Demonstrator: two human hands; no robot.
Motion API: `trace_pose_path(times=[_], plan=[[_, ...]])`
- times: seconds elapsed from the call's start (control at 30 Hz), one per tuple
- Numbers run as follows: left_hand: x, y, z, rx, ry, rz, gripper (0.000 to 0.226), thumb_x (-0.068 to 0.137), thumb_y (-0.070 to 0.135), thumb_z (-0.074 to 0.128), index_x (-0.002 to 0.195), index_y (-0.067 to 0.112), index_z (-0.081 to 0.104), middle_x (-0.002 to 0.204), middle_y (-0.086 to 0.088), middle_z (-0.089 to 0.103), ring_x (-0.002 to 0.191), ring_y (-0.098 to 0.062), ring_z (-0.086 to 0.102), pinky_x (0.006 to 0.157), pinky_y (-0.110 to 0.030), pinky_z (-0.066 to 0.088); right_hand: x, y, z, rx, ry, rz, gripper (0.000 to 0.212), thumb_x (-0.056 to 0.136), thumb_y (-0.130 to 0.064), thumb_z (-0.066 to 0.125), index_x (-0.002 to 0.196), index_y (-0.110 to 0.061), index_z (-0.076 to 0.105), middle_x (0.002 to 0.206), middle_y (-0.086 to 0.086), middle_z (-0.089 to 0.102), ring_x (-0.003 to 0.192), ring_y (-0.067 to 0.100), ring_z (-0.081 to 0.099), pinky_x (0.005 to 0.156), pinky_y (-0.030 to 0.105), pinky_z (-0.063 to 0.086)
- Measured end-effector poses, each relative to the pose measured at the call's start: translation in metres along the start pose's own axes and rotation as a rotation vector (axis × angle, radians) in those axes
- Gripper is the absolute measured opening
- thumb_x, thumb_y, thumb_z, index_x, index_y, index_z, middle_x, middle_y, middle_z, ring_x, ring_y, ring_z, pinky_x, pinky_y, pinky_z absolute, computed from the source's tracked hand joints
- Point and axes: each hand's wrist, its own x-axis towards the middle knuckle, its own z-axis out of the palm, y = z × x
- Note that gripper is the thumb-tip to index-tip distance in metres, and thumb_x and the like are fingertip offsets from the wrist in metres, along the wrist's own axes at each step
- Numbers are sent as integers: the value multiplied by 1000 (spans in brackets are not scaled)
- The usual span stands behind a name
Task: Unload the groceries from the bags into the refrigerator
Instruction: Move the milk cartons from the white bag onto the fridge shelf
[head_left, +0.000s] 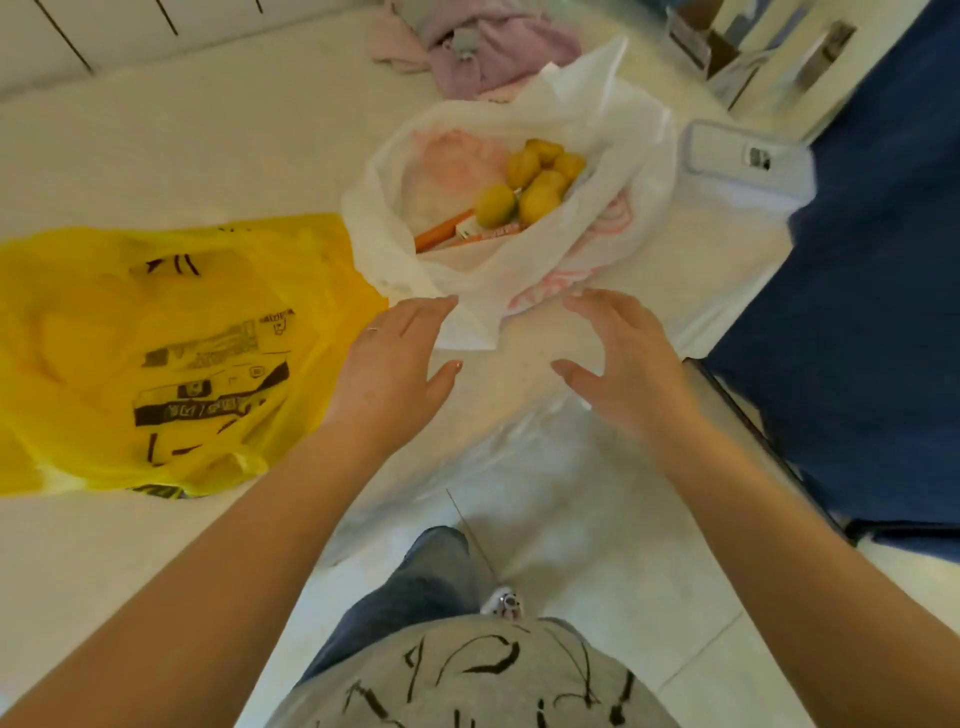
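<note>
A white plastic bag stands open on the pale floor, with several yellow potatoes and an orange box inside. To its left lies a yellow plastic bag with black print, flattened. My left hand hovers at the white bag's near left edge, fingers straight, fingertips touching or just over the plastic. My right hand hovers just in front of the bag's near right side, fingers spread and relaxed. Neither hand holds anything.
A clear plastic bag lies on the floor below my hands. A pink and lilac cloth heap sits behind the white bag. A pale grey box lies at the right, beside a dark blue surface.
</note>
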Motion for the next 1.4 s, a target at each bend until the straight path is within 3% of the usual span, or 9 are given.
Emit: trace_pose_path(times=[0.13, 0.47, 0.7, 0.8, 0.9, 1.07, 1.17, 1.3, 1.4], plan=[[47, -6, 1, -35, 96, -50, 55, 86, 25, 63, 137, 14, 44, 135, -6, 51, 124, -24, 45, 100, -35, 37, 66, 12, -3, 21, -5, -108, 56, 82, -24, 69, 133, -20, 47, 139, 4, 43, 127, 23, 36, 102, 31, 31], [143, -10, 21, -71, 38, -78, 54, 85, 24, 65, 134, 13, 46, 132, -6, 52, 120, -26, 47, 94, -40, 42, 181, 35, -10, -11, -25, -317, 49, 81, -23, 70, 126, -15, 54, 131, 4, 52, 119, 25, 47, 95, 27, 35], [160, 12, 53, -71, 9, -155, 51, 83, 24, 66, 130, 16, 49, 127, -7, 55, 114, -27, 52, 83, -41, 50, 230, 57, -14, -43, -169, -573, 42, 82, -21, 64, 123, -14, 57, 119, 7, 60, 107, 29, 56, 85, 40, 47], [160, 28, 68, -59, -22, -201, 50, 86, 27, 62, 134, 19, 47, 133, -4, 52, 121, -23, 48, 95, -39, 43, 235, 71, -12, -107, -320, -558, 47, 88, -28, 60, 133, -22, 48, 129, 4, 54, 105, 30, 57, 78, 40, 49], [156, 46, 81, -39, -20, -240, 48, 86, 26, 64, 131, 15, 52, 130, -6, 56, 116, -26, 54, 96, -37, 43, 228, 92, -4, -177, -481, -588, 51, 90, -36, 54, 138, -30, 37, 137, -3, 47, 112, 24, 54, 80, 37, 48], [151, 68, 101, -23, -119, -348, 52, 95, 35, 48, 143, 23, 34, 146, 3, 39, 131, -18, 39, 108, -32, 29, 215, 121, 3, -142, -526, -645, 52, 91, -34, 53, 139, -27, 36, 132, -2, 53, 110, 23, 55, 80, 34, 46], [148, 78, 113, 22, -182, -378, 55, 96, 38, 42, 146, 26, 25, 150, 5, 32, 132, -18, 37, 105, -34, 31, 208, 135, 7, -101, -571, -657, 50, 91, -34, 52, 139, -26, 37, 130, -3, 56, 111, 21, 56, 83, 35, 49], [141, 87, 129, 40, -164, -423, 50, 95, 36, 45, 142, 23, 36, 144, 2, 42, 125, -23, 46, 98, -37, 37, 200, 150, 13, -62, -650, -656, 47, 94, -34, 48, 139, -28, 37, 130, 0, 56, 112, 22, 56, 83, 39, 49], [134, 89, 138, 81, -238, -457, 49, 96, 40, 41, 142, 24, 35, 143, 3, 44, 126, -22, 44, 100, -36, 35, 193, 154, 14, 9, -705, -630, 51, 95, -31, 48, 143, -30, 31, 136, -3, 51, 118, 15, 52, 91, 32, 47]])
